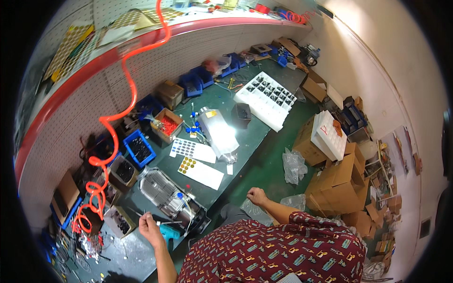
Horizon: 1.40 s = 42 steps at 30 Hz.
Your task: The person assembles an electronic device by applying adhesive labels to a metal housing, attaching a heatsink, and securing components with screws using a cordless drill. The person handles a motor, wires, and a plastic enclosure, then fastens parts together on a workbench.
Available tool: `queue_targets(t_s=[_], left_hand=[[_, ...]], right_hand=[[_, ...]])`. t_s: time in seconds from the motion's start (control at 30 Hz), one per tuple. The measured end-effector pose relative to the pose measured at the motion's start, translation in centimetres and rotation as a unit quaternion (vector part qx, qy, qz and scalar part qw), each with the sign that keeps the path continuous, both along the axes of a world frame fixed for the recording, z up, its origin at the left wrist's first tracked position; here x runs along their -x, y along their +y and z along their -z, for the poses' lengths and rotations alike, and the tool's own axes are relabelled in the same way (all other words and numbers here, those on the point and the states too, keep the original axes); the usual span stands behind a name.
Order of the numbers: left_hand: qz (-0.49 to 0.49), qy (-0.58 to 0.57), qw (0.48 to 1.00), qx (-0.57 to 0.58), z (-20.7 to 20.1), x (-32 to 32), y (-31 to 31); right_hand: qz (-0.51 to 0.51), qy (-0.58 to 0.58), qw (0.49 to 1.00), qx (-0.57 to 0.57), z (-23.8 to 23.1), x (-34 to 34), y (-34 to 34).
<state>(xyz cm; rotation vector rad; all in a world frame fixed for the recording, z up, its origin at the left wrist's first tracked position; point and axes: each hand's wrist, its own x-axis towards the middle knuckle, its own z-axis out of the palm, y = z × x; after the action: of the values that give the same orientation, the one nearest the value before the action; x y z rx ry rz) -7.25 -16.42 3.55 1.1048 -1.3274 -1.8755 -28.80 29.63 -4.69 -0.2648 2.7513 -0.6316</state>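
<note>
The open metal machine (163, 188) is set on the tabletop (247, 141) near the left hand (150, 229). It looks heavy, hard and a bit slick; its sides are best held, not the small blue part (180, 195). The left hand's grip is pinched narrow, the right hand (257, 195) is curled; whether anything is held cannot be told. The yellow label (210, 114) cannot be read.

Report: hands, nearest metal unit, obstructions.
Left hand by teal drill, grip unclear. Right hand off bench, nothing visible held. Metal unit beside drill. Orange hose left of it.
</note>
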Motion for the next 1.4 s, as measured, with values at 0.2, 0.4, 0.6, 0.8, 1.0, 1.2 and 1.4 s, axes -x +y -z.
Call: queue_targets(t_s=[0.2,0.4,0.6,0.8,1.0,1.2,1.4], left_hand=[[-0.005,-0.02,0.993,0.115,-4.4,7.2,4.9],[-0.005,-0.143,0.981,0.132,-4.4,18.4,15.2],[0.14,-0.222,0.942,0.209,-7.4,25.6,24.6],[0.078,-0.271,0.949,0.144,-7.8,26.9,27.5],[0.074,-0.287,0.948,0.119,-8.4,29.4,29.5],[0.071,-0.285,0.953,0.074,-7.4,29.0,30.5],[0.085,-0.28,0.952,0.084,-7.6,29.8,30.8]], right_hand=[[0.183,0.177,0.958,0.13,-1.6,17.1,1.7],[0.184,0.247,0.919,0.246,-0.2,43.6,4.8],[0.037,0.231,0.964,0.129,-0.9,60.7,1.2],[-0.167,0.163,0.962,-0.145,-2.4,69.7,-1.0],[-0.207,0.19,0.938,-0.205,-1.6,73.8,-1.9],[-0.242,0.198,0.93,-0.193,-3.3,74.4,-1.4],[-0.258,0.201,0.945,-0.005,-4.8,77.5,0.1]])
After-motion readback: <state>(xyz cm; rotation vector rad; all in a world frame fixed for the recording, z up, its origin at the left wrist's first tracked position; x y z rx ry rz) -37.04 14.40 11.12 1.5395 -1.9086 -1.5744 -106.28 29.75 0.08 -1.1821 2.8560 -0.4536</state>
